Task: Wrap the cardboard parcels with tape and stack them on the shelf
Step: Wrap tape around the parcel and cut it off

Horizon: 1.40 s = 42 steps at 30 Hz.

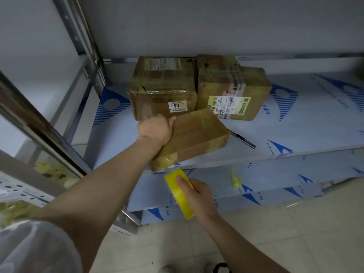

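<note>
Nearest, the right hand is wrapped around a yellow roll of packing tape, thumb pressed on its upper edge, held in front of the lower shelf board. A strip of tape runs from the roll up to the near corner of a flat brown cardboard parcel, which lies tilted on the white film-covered metal shelf with that corner jutting over the front edge. The left hand is closed over the parcel's left end, thumb on top. Just right of the parcel lies a dark slim pen-like tool. Behind stand a taped brown box with a "50" label and, touching its right side, a brown box with a yellow-green label. A crumpled yellow tape scrap sits on the lower board.
</note>
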Available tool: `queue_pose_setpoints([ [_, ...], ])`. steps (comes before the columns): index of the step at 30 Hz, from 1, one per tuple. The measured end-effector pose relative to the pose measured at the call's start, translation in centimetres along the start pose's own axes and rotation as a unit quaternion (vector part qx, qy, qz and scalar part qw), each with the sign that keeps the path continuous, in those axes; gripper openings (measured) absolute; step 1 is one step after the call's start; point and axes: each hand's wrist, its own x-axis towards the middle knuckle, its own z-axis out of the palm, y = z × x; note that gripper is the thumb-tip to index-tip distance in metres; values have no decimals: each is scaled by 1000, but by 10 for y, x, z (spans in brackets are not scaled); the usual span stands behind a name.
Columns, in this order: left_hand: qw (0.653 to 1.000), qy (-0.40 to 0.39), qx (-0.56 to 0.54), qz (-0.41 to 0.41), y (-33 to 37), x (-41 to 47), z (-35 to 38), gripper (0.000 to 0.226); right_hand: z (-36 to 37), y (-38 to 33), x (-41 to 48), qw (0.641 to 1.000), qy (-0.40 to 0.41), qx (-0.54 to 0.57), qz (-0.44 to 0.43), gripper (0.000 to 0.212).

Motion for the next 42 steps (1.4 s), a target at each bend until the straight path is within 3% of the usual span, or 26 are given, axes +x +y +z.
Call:
queue_pose_setpoints([
  [5, 999, 15, -43, -14, -14, 29, 2, 53, 1, 9, 5, 1000, 0, -2, 7, 54],
  [10, 965, -53, -203, -155, -23, 40, -5, 68, 5, 11, 17, 1000, -13, -12, 24, 59],
  [12, 982, -39, -140, -120, -11, 29, -11, 82, 6, 11, 19, 999, -19, -1, 33, 60],
  [16, 995, -96, -32, -19, 15, -19, -2, 119, 8, 13, 21, 999, -14, 13, 29, 58],
  [23, 999, -22, 39, 6, 14, -12, 0, 78, 9, 15, 20, 999, -12, 28, 35, 60],
  [29, 1000, 5, 10, 23, 10, 5, 1, 57, 7, 15, 18, 999, -17, 7, 30, 57],
  [32, 992, 5, -122, -29, 1, 15, 1, 54, 5, 13, 18, 999, -21, -1, 26, 58],
  [34, 956, -20, -273, -104, -12, 24, -7, 57, 6, 11, 18, 999, -27, -8, 25, 58],
  [35, 951, -25, -287, -114, -17, 26, -12, 60, 7, 12, 18, 999, -28, -9, 28, 59],
  [39, 998, -21, -56, -16, -22, -2, -8, 74, 9, 13, 17, 998, -32, 24, 43, 61],
  [42, 998, 38, -47, 28, -22, -16, -3, 60, 13, 11, 19, 997, -29, 42, 56, 61],
])
